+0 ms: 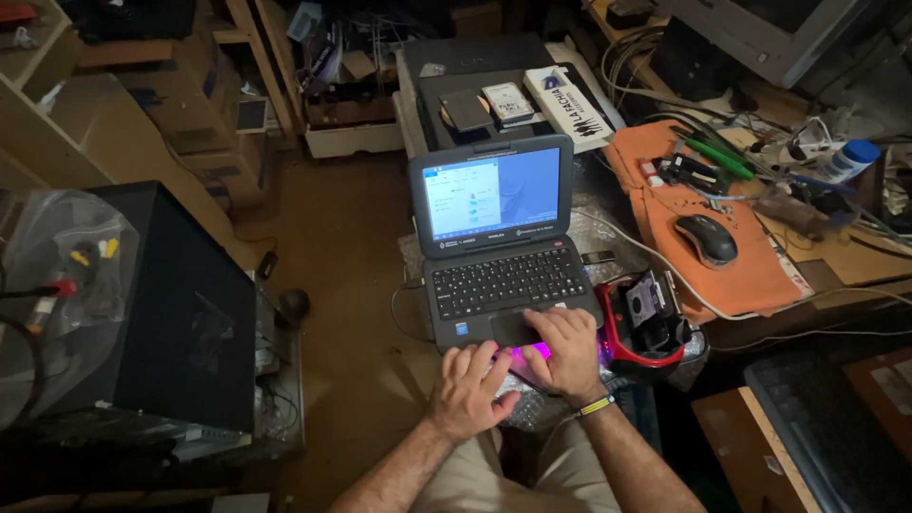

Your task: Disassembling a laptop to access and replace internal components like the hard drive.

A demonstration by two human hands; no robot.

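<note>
So I'm looking down at the small dark laptop (pixel 494 242), lid open and screen lit up blue, and everything else sits around it. My right hand (pixel 567 353) rests on the laptop's front edge right at the touchpad, fingers loosely curled and spread flat, not clutching anything. My left hand (pixel 467 389) is just in front of the laptop's near left corner, fingers bent down over a glowing pink thing (pixel 528 353) that I can't make out; can't tell if it's actually gripped. Just right of the laptop there's a red and black gadget (pixel 649 323). Further right, on an orange cloth (pixel 750 275), sits a black mouse (pixel 706 238). Behind the laptop is a flat dark case with a hard drive (pixel 508 103) on top. Well left of it stands a black box (pixel 185 304).
</note>
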